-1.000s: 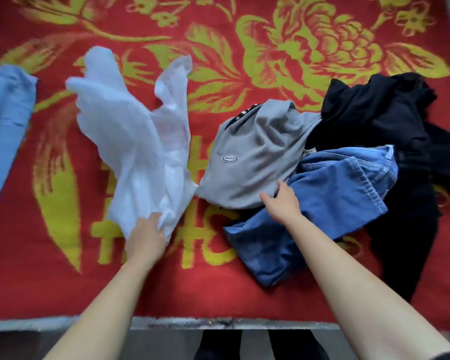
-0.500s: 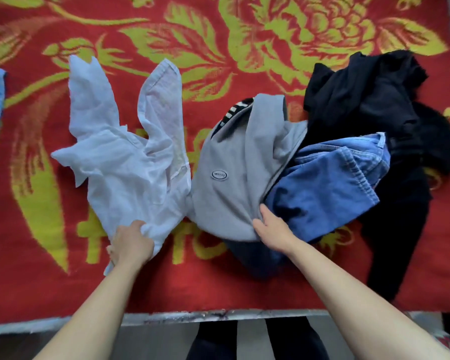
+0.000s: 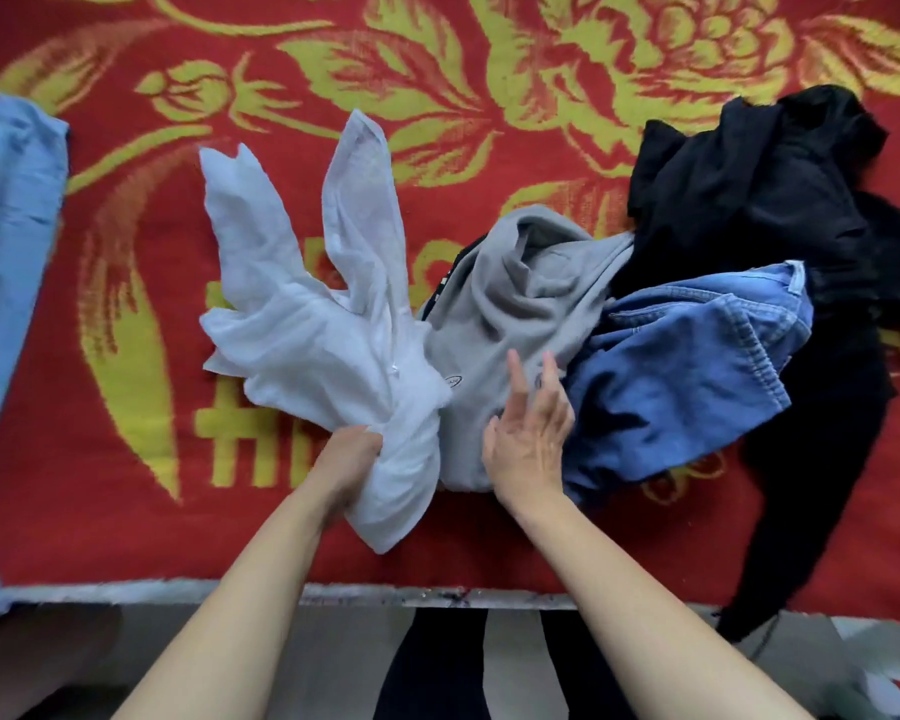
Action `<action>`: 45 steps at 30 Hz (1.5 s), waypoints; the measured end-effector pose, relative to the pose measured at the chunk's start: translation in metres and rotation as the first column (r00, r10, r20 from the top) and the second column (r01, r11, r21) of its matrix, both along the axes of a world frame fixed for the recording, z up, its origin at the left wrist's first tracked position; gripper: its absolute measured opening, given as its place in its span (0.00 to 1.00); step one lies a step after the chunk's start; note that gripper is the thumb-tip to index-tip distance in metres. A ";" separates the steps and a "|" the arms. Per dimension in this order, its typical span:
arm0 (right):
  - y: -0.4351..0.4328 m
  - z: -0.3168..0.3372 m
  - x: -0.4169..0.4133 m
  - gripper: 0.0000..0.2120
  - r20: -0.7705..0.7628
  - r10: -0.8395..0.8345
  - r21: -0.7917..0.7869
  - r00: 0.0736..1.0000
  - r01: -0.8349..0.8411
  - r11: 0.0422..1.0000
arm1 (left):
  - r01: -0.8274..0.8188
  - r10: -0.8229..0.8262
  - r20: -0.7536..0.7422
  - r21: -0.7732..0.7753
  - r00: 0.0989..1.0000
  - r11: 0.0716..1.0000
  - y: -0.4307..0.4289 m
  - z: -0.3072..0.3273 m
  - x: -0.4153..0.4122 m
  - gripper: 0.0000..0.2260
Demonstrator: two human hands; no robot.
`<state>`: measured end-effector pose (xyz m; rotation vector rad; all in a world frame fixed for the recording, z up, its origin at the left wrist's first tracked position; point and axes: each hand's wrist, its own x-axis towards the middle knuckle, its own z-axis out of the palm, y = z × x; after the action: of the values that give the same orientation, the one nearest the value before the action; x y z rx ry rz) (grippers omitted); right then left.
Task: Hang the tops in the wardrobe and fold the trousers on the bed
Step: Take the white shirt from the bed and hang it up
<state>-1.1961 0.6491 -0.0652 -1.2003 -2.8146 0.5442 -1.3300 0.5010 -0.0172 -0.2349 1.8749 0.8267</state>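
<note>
While the thin white shirt lies bunched near the front edge of the red flowered bed cover, the left hand grips it. The right hand hovers with straight fingers over the grey sweatshirt beside it (holding nothing). Probably a top is being chosen for hanging; the next move is to lift it free and find its shoulders.

Desk: Any wording legible?

Photographer: An oval logo patch on the grey sweatshirt, lettering too small to read, edged by the white shirt. Large yellow characters woven into the red bedspread, partly covered by clothes, cannot be made out.
</note>
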 end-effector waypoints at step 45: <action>0.004 0.054 0.126 0.25 -0.013 0.683 -0.264 0.731 -0.661 0.703 | -0.138 0.188 -0.289 0.185 0.939 0.973 0.121 0.003 -0.005 0.42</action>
<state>-1.0701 0.6530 -0.0112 -0.1225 -3.2875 0.9131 -1.3354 0.6222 -0.0144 -0.1703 2.0806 1.1800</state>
